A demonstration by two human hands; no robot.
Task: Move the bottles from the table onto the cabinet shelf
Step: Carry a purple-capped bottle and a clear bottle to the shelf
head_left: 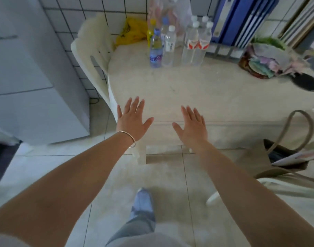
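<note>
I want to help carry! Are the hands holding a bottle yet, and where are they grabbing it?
No, nothing is held. The left hand and right hand are open with spread fingers, and the bottles stand untouched at the table's far side.

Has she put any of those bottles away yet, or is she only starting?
Nothing looks done: the bottles stand clustered at the far side of the table, and no cabinet shelf with bottles on it is in view. Nothing is in hand: the left hand and right hand are both open and empty, spread out over the table's near edge. Every bottle is left to move.
</note>
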